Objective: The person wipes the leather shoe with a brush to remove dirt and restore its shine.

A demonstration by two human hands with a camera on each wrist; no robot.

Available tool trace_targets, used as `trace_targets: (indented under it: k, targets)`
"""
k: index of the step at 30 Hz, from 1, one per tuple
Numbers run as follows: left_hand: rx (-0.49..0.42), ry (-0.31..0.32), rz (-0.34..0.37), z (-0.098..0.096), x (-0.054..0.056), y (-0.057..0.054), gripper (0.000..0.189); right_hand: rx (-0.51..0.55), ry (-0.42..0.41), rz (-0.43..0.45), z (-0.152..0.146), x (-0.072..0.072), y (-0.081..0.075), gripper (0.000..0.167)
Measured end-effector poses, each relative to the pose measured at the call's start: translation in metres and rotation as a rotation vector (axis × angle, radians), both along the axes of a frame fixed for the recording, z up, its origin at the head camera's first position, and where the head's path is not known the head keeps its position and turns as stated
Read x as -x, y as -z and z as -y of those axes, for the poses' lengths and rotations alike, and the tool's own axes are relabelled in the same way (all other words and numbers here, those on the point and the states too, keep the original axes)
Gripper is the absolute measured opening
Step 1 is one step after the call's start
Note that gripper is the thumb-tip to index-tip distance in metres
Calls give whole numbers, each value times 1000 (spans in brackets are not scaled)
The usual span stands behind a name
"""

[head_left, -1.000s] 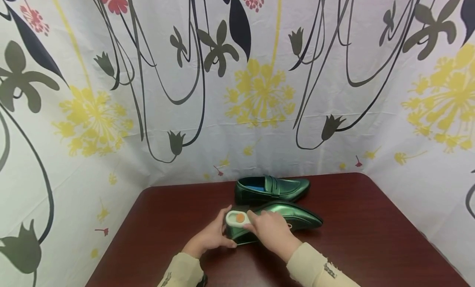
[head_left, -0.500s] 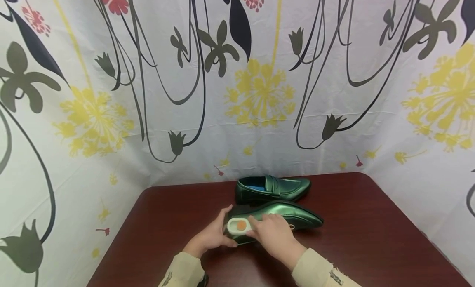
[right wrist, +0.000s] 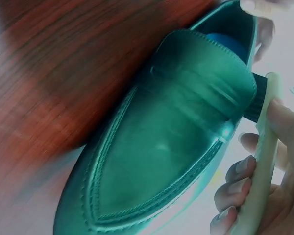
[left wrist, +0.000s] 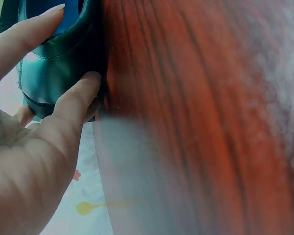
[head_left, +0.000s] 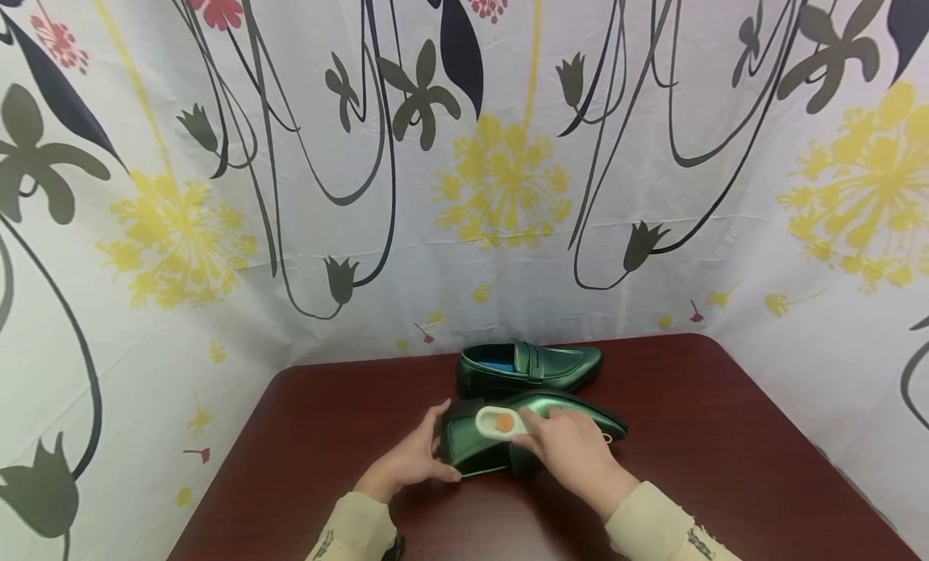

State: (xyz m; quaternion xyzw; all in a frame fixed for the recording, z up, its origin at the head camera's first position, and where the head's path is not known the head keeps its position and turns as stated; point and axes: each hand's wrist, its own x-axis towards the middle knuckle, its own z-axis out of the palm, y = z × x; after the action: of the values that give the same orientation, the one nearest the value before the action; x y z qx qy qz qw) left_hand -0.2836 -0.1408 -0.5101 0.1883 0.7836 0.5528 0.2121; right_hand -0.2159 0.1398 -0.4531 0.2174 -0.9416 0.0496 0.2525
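A shiny green loafer point(head_left: 464, 444) lies tipped on its side on the table, toe to the right. My left hand point(head_left: 410, 462) grips its heel, thumb and fingers spread around the back; the left wrist view shows the fingertips against the dark leather. In my right hand point(head_left: 573, 456) is a brush point(head_left: 488, 422) with a cream handle and an orange spot. Its dark bristles point(right wrist: 256, 100) meet the shoe's side near the opening in the right wrist view, where the thumb and curled fingers hold the handle. The shoe's strap and blue insole point(right wrist: 230, 44) show there too.
A matching green loafer point(head_left: 569, 369) stands upright just behind, toe to the right. The reddish-brown table point(head_left: 327, 416) has rounded back corners. Floral white cloth point(head_left: 406, 222) hangs behind it and along both sides.
The brush in my right hand has slid right along the shoe, from the heel toward the middle. My left hand keeps its grip on the heel. The head view has shifted slightly.
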Motion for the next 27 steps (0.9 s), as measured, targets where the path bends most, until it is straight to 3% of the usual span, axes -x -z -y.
trace_targets:
  k: [9, 17, 27]
  targets:
    - [0, 0, 7, 1, 1, 1, 121, 30, 53, 101, -7, -1, 2, 42]
    - [9, 0, 2, 2, -1, -1, 121, 116, 96, 265, -10, -3, -3, 45]
    - [27, -6, 4, 0, -2, -3, 119, 157, 122, 241, -34, -7, -2, 46]
